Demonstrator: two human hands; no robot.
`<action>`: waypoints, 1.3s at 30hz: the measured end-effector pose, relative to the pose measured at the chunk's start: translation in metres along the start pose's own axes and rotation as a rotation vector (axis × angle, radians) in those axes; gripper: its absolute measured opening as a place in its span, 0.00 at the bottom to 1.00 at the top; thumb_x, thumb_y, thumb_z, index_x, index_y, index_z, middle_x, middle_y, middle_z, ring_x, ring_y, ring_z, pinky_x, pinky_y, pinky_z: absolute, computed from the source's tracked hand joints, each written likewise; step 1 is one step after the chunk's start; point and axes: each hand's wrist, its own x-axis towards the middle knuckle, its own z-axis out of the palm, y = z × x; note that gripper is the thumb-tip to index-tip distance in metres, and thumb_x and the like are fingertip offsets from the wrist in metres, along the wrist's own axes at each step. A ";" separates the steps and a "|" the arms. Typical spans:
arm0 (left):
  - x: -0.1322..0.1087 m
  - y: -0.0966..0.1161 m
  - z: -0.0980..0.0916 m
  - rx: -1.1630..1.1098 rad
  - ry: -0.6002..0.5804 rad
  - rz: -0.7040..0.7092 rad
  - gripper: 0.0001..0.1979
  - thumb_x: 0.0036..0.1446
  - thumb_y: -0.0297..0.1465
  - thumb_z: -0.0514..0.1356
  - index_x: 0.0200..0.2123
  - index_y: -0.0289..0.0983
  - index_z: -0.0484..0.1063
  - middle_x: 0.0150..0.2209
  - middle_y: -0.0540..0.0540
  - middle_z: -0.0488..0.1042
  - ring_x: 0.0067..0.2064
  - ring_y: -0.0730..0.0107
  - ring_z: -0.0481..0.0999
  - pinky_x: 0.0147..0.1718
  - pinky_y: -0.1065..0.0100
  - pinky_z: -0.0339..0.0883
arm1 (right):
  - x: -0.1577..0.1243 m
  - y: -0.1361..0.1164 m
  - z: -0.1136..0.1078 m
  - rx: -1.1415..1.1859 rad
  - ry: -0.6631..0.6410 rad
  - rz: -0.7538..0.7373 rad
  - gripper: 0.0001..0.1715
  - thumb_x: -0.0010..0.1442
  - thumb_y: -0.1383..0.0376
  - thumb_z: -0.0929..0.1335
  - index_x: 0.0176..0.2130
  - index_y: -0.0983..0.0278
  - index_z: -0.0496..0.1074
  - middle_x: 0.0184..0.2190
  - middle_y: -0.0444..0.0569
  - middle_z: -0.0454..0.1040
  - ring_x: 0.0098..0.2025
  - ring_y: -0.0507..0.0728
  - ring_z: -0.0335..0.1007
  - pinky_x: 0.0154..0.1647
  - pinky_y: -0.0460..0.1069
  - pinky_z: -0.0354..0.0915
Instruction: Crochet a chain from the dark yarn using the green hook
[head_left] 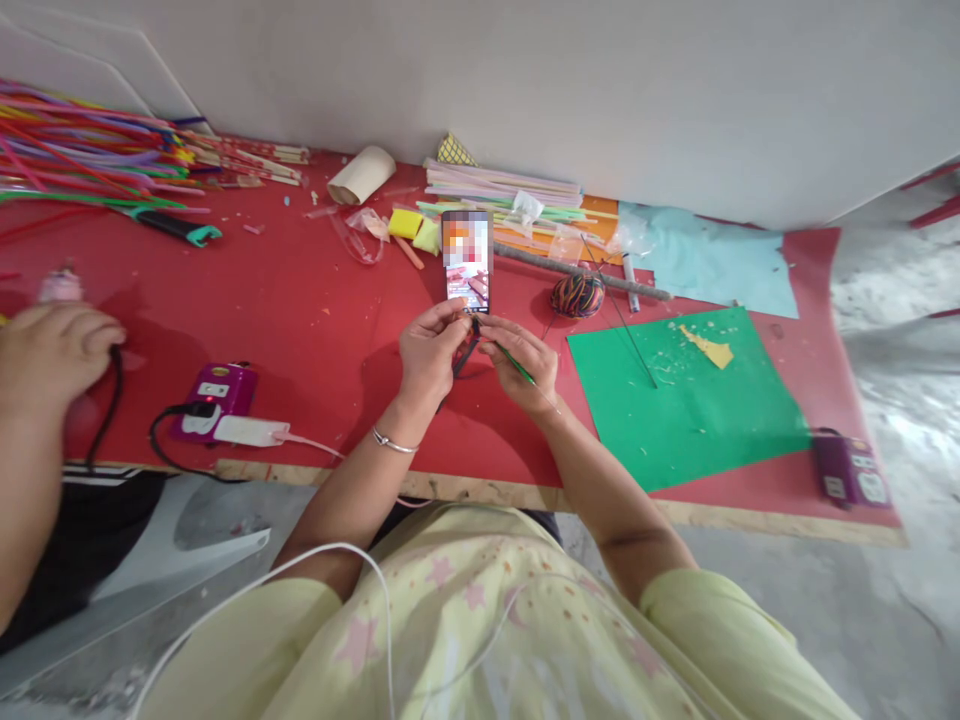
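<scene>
My left hand (435, 350) is closed in a pinch on a narrow dark strip of yarn work (466, 352), which hangs down beside the fingers. My right hand (523, 365) grips a thin green crochet hook (516, 364). The fingertips of both hands nearly meet at the strip's top end, where the hook's tip is hidden. Just beyond them a phone (466, 270) stands with its screen lit. To the right rests a ball of multicoloured yarn (577, 296), with a thin dark strand (630, 335) trailing over a green sheet.
A green sheet (675, 430) with scraps lies right, near a purple socket box (847, 468). Another purple box (225, 385) with a charger stands left. A co-worker's hand (60, 345) is at far left. Pipe cleaners (82, 150) and a grey rod (585, 270) lie behind.
</scene>
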 end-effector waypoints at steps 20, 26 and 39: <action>0.004 0.004 -0.009 0.037 -0.065 -0.076 0.17 0.39 0.30 0.75 0.36 0.37 0.83 0.29 0.50 0.80 0.24 0.79 0.74 0.23 0.75 0.67 | 0.009 -0.009 -0.014 0.352 -0.088 0.333 0.15 0.67 0.54 0.71 0.50 0.54 0.83 0.52 0.49 0.84 0.54 0.61 0.83 0.53 0.56 0.82; 0.006 0.002 -0.011 0.062 -0.094 -0.090 0.17 0.40 0.33 0.76 0.37 0.38 0.83 0.28 0.50 0.80 0.21 0.80 0.71 0.21 0.75 0.64 | 0.013 -0.009 -0.019 0.534 -0.098 0.493 0.16 0.64 0.52 0.74 0.47 0.58 0.84 0.50 0.50 0.85 0.51 0.61 0.84 0.46 0.55 0.85; 0.008 0.004 -0.011 0.030 -0.077 -0.117 0.18 0.39 0.34 0.77 0.36 0.37 0.83 0.31 0.48 0.82 0.24 0.77 0.75 0.24 0.74 0.68 | 0.009 -0.005 -0.013 0.108 -0.146 0.057 0.16 0.70 0.59 0.69 0.56 0.55 0.79 0.59 0.52 0.80 0.60 0.60 0.80 0.61 0.56 0.77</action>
